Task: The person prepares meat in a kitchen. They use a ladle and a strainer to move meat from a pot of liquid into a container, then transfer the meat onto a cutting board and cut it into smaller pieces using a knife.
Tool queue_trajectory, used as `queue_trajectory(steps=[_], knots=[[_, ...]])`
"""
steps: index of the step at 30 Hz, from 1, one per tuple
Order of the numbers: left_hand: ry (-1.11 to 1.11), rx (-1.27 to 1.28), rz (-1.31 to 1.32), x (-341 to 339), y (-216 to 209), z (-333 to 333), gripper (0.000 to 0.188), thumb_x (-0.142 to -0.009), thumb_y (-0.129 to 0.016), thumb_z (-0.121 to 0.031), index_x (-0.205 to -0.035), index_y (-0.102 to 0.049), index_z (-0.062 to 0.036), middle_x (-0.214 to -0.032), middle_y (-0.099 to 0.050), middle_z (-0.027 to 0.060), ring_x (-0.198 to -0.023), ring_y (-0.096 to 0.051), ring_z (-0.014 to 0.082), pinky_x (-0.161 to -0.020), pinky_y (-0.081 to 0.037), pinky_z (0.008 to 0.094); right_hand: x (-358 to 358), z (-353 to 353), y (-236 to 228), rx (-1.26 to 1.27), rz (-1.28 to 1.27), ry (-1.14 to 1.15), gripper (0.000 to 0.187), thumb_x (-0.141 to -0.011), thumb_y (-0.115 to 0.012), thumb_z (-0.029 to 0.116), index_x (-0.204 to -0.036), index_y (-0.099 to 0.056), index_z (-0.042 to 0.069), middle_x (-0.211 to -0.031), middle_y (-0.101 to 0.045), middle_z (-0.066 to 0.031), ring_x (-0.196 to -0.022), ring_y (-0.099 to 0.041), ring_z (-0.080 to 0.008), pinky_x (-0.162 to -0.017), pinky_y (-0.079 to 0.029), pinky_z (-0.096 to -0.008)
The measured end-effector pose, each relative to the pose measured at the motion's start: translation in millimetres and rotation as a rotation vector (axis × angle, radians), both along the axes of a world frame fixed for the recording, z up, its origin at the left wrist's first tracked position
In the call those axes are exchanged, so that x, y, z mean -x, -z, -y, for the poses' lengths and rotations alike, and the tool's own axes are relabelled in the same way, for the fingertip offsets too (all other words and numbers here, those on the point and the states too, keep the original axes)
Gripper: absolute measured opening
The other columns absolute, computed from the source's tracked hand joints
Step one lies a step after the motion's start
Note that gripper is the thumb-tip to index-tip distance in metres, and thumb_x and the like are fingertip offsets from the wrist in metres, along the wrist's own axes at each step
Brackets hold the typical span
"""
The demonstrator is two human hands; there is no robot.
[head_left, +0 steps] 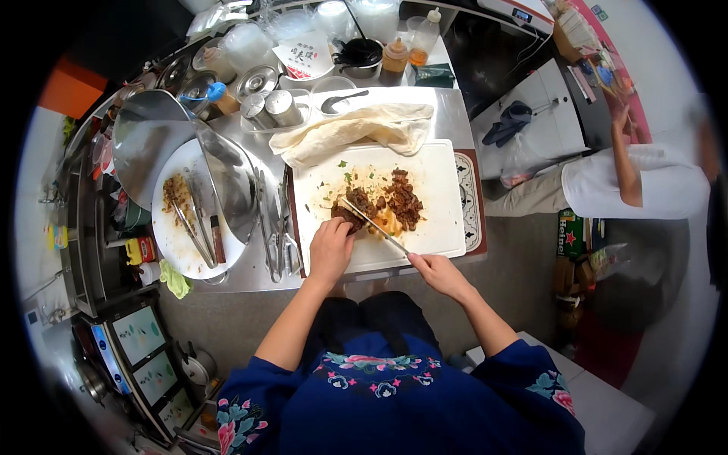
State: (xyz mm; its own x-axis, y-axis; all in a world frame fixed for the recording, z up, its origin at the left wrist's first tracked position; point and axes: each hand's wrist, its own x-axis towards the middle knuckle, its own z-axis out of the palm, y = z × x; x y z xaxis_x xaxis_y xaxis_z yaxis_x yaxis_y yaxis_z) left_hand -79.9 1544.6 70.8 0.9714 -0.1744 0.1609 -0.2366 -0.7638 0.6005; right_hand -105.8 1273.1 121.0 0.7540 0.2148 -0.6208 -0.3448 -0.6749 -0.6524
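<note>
Gripping knife [387, 237] by handle in right hand [440, 274], fingers closed round it, at near edge of board [440, 241], holding meat [349, 214] under left hand's [331, 249] curled fingers, toward board's left edge.

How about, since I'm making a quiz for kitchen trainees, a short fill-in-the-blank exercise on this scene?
1. The right hand grips the handle of a ____.
2. The hand touching the dark brown food on the white cutting board is the person's ____ one.
3. A rumpled, cream-coloured ____ lies along the cutting board's far edge.
4. The white board to the left of the cutting board is ____ in shape.

Missing words: knife; left; cloth; round.
</note>
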Motion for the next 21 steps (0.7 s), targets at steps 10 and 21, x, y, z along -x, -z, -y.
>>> queue_trajectory(steps=[10, 21], knots=[[0.129, 0.082, -0.052, -8, -4, -32, 0.033, -0.079, -0.073, -0.002, -0.112, -0.065, -0.0042, -0.119, -0.063, 0.0129, -0.109, -0.061, 0.0339, -0.092, -0.051, 0.0417, -6, -14, -12, 0.092, 0.019, 0.106, 0.063, -0.101, -0.051, 0.052, -0.088, -0.069, -0.007, -0.078, -0.066, -0.0281, -0.077, -0.066, -0.0427, -0.073, -0.050, -0.0458], [0.183, 0.105, -0.036, -25, -1, -16, 0.031, -0.079, -0.075, -0.005, -0.109, -0.066, -0.0037, -0.116, -0.063, 0.0136, -0.108, -0.061, 0.0348, -0.091, -0.052, 0.0420, -10, -23, -31, 0.068, 0.020, 0.182, 0.061, -0.101, -0.051, 0.051, -0.088, -0.068, -0.006, -0.079, -0.066, -0.0271, -0.078, -0.066, -0.0418, -0.074, -0.051, -0.0457]])
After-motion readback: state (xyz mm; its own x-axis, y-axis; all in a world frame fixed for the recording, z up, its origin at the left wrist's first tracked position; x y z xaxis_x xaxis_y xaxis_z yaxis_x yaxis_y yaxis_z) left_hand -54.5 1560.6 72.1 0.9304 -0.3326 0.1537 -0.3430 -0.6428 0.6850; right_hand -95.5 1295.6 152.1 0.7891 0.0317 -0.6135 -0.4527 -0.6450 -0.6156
